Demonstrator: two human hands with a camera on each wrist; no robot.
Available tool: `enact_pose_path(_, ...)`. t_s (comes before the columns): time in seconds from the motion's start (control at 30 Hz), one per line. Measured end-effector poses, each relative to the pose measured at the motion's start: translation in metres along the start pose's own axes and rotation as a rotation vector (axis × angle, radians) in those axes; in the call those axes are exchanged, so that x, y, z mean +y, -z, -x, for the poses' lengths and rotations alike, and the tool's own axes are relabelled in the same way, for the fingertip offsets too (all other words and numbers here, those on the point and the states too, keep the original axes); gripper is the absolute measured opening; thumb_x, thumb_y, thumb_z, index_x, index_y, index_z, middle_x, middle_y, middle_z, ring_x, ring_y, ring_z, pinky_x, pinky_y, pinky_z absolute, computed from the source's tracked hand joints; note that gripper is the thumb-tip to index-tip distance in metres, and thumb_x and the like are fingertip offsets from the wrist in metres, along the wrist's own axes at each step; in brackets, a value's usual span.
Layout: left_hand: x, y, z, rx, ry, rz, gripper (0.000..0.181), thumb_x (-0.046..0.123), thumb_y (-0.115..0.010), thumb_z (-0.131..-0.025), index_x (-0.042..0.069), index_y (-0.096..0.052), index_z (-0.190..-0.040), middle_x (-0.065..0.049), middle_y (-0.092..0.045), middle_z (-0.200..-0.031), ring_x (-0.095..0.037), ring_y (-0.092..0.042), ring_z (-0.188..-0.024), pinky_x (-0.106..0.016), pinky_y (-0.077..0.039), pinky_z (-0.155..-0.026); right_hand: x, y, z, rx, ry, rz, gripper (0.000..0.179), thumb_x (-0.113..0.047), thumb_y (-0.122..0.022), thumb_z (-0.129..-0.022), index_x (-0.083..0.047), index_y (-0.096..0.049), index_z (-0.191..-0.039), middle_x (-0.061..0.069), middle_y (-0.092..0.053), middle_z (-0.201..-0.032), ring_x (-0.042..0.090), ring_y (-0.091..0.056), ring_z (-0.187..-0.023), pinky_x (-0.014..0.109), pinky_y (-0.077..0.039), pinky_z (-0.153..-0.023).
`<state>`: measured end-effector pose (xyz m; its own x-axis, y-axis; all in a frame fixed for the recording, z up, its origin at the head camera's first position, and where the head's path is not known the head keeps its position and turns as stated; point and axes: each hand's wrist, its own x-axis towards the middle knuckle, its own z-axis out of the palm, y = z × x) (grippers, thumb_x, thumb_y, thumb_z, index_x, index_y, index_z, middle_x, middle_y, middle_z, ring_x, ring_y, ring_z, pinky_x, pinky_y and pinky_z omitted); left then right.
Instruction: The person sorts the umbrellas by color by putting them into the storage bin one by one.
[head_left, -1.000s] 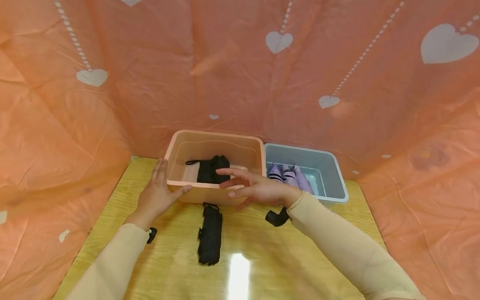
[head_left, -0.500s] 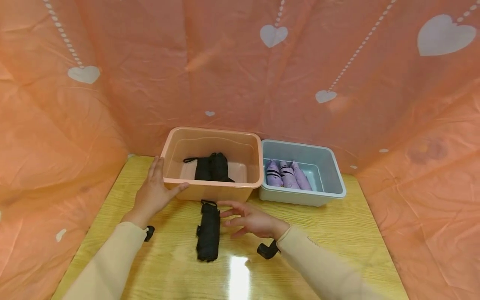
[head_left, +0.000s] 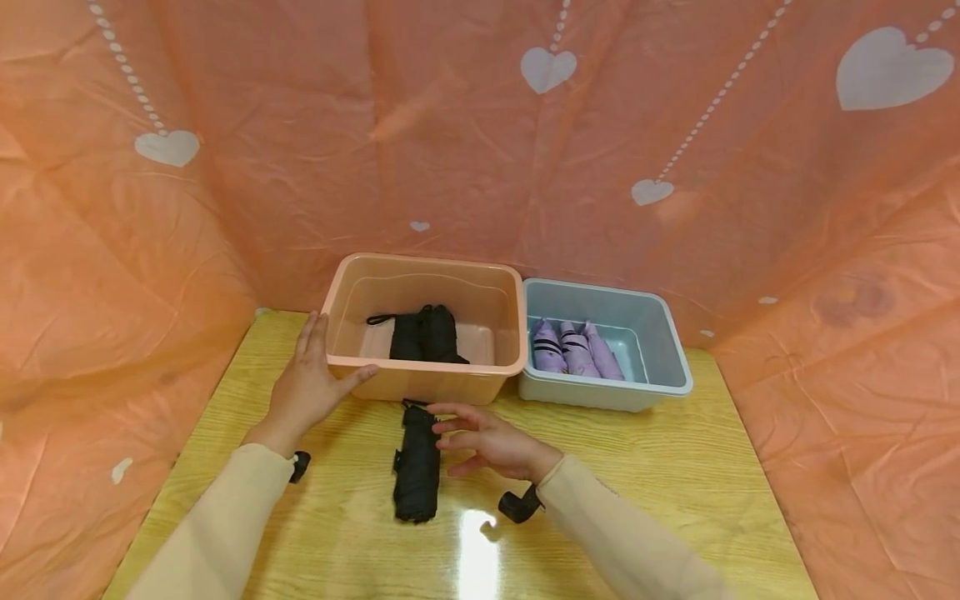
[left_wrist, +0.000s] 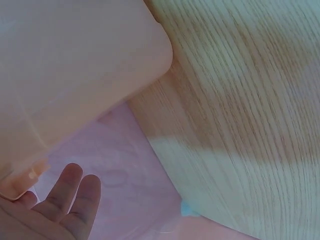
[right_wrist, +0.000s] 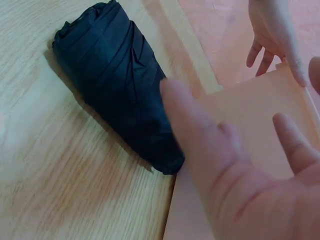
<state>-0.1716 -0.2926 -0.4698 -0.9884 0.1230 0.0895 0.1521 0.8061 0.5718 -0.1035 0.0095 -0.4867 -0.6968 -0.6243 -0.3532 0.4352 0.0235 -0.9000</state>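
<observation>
A folded black umbrella lies on the table in front of the orange bin, its wrist loop toward the bin. My right hand is beside the umbrella's right side, fingers spread and thumb apart, holding nothing; its fingertips overlap the umbrella's edge in the head view. The right wrist view shows the thumb close over the dark fabric. At the bin's front left corner rests my left hand, fingers straight along the side and thumb along the front rim. Inside that bin lie black folded umbrellas.
A grey-blue bin stands right beside the orange one, with purple folded umbrellas in it. Orange sheeting with white hearts rises behind and at both sides of the wooden table.
My right hand has come down from over the orange bin's front rim to the umbrella on the table, moving slightly left at the end. The left hand stays at the bin's corner.
</observation>
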Motion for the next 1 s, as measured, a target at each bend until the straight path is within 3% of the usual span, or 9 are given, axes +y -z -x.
enact_pose_path(0.2, -0.001, 0.002, 0.000, 0.000, -0.001, 0.007, 0.121, 0.073, -0.063, -0.083, 0.010, 0.004, -0.161, -0.009, 0.009, -0.166, -0.058, -0.041, -0.126, -0.068, -0.046, -0.081, 0.005, -0.006, -0.011, 0.109, -0.004, 0.107, 0.052, -0.011, -0.062, -0.099, -0.011, -0.047, -0.149, 0.019, -0.036, -0.150, 0.036, -0.046, -0.129, 0.053, -0.051, -0.089)
enact_pose_path(0.3, 0.000, 0.003, 0.000, -0.004, 0.004, 0.011, 0.121, 0.073, -0.063, -0.082, 0.011, 0.005, -0.161, -0.008, 0.009, -0.166, -0.058, -0.041, -0.126, -0.068, -0.045, -0.082, 0.011, -0.013, -0.021, 0.178, -0.006, 0.175, 0.051, -0.008, -0.067, -0.095, -0.010, -0.053, -0.144, 0.014, -0.042, -0.146, 0.029, -0.054, -0.117, 0.046, -0.052, -0.080)
enact_pose_path(0.4, 0.001, 0.003, -0.001, -0.006, 0.005, 0.018, 0.121, 0.074, -0.063, -0.082, 0.012, 0.005, -0.161, -0.007, 0.009, -0.166, -0.058, -0.042, -0.126, -0.067, -0.046, -0.082, 0.020, -0.022, -0.031, 0.248, 0.020, 0.336, 0.051, -0.007, -0.073, -0.090, -0.010, -0.059, -0.138, 0.013, -0.044, -0.145, 0.028, -0.051, -0.118, 0.046, -0.048, -0.087)
enact_pose_path(0.53, 0.003, 0.000, -0.001, -0.003, -0.008, 0.030, 0.120, 0.073, -0.063, -0.082, 0.012, 0.003, -0.161, -0.007, 0.007, -0.166, -0.057, -0.044, -0.124, -0.063, -0.050, -0.076, 0.029, -0.034, -0.039, 0.350, 0.005, 0.616, 0.055, -0.018, -0.081, -0.084, -0.016, -0.062, -0.135, 0.022, -0.033, -0.151, 0.038, -0.039, -0.134, 0.051, -0.039, -0.104)
enact_pose_path(0.7, 0.003, -0.004, -0.002, -0.002, -0.017, 0.027, 0.119, 0.073, -0.063, -0.082, 0.012, 0.002, -0.161, -0.007, 0.007, -0.166, -0.056, -0.051, -0.116, -0.057, -0.052, -0.066, 0.034, -0.045, -0.047, 0.408, -0.078, 0.839, 0.063, -0.028, -0.086, -0.080, -0.022, -0.061, -0.136, 0.026, -0.026, -0.153, 0.047, -0.045, -0.128, 0.053, -0.046, -0.096)
enact_pose_path(0.8, 0.002, -0.005, -0.001, 0.001, -0.012, 0.019, 0.119, 0.074, -0.062, -0.082, 0.011, 0.002, -0.161, -0.007, 0.007, -0.166, -0.056, -0.052, -0.115, -0.057, -0.052, -0.067, 0.034, -0.049, -0.052, 0.416, -0.110, 0.905, 0.066, -0.029, -0.089, -0.076, -0.024, -0.061, -0.136, 0.024, -0.028, -0.153, 0.047, -0.048, -0.124, 0.051, -0.049, -0.092)
enact_pose_path(1.0, -0.001, -0.003, 0.000, 0.014, -0.001, 0.010, 0.120, 0.074, -0.062, -0.082, 0.012, 0.002, -0.161, -0.006, 0.007, -0.166, -0.056, -0.053, -0.112, -0.057, -0.052, -0.065, 0.036, -0.053, -0.062, 0.431, -0.124, 0.928, 0.074, -0.029, -0.092, -0.071, -0.028, -0.059, -0.138, 0.025, -0.033, -0.150, 0.043, -0.054, -0.119, 0.047, -0.050, -0.091)
